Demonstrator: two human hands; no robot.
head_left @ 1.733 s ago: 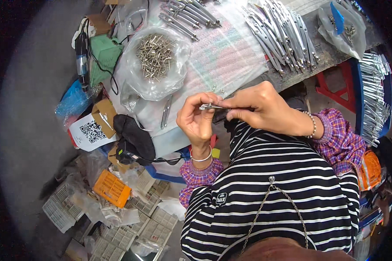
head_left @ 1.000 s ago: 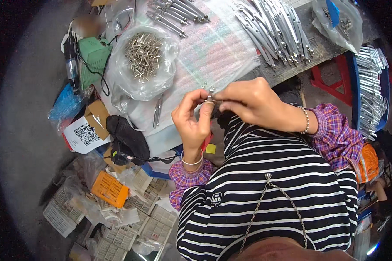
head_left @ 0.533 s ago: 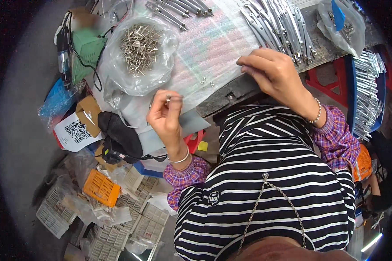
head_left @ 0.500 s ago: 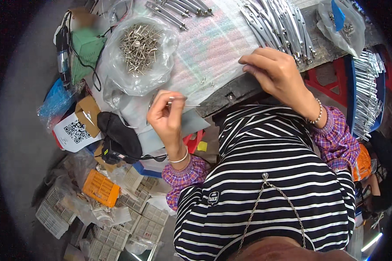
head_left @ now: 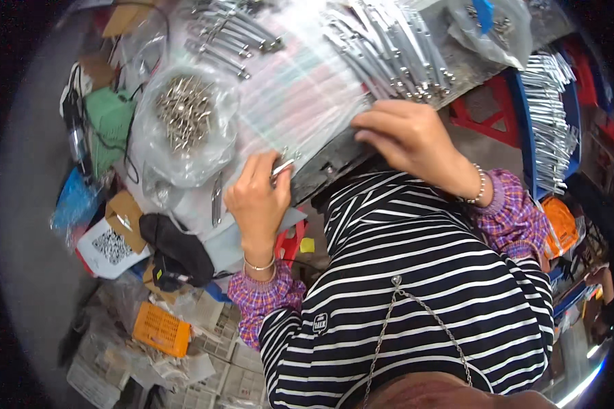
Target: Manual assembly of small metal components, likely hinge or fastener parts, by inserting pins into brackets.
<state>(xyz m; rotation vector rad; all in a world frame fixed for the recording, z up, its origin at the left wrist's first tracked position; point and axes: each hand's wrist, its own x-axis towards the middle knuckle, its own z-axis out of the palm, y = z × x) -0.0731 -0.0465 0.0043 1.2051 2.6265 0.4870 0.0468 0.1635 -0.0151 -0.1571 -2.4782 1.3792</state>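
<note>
"Head view, reading the clock from its centre: where is the left hand (head_left: pixel 258 194)?"

"At nine, pinching a metal piece (head_left: pixel 283 165), held at eleven with one end pointing toward two."

"And the right hand (head_left: pixel 416 141)?"

"At two, well apart from the left. It is bent, loosely curled; I cannot tell whether it grasps anything."

"What is near the metal piece?"

"Toward its twelve, small bright bits (head_left: pixel 288 151), blurred, on the sheet (head_left: pixel 300 102). At the left hand's nine, just beside it, thin bars (head_left: pixel 216 198) lie on the same sheet."

"Further out?"

"At ten, a clear bag (head_left: pixel 220 140) holds pins (head_left: pixel 184 112). Short strips (head_left: pixel 230 37) lie at eleven, and a pile of long strips (head_left: pixel 392 54) at one, past the right hand. Between two and three, a blue tray (head_left: pixel 522 116) bears rods (head_left: pixel 551 116)."

"Anything low down?"

"Near eight, an orange basket (head_left: pixel 160 329), tilted."
</note>
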